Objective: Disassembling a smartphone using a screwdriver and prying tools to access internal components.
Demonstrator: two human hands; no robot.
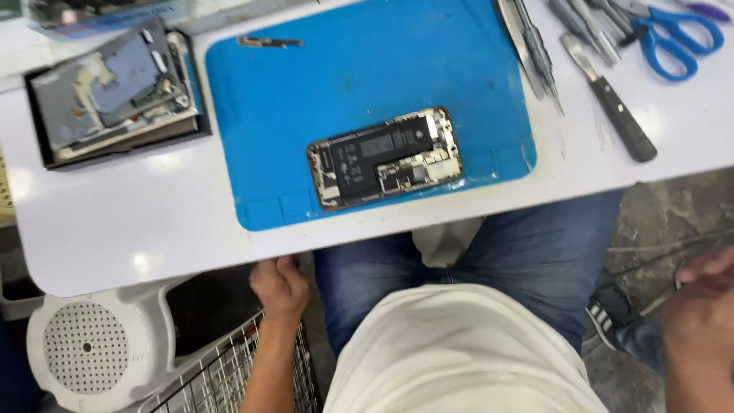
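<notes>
Below the table edge (153, 264), my left hand (279, 287) curls its fingers against the white underside lip, holding nothing. My right hand (699, 321) hangs low at the right, blurred, fingers bent near a thin wire; I cannot tell whether it grips anything. On top, the opened phone (386, 157) lies flat, centred on the blue mat (367, 61), whose rubbery surface would keep it from sliding. Its dark battery and metal frame face up. A dark-handled knife (615, 103) and blue scissors (677, 38) lie beside the mat, within reach.
</notes>
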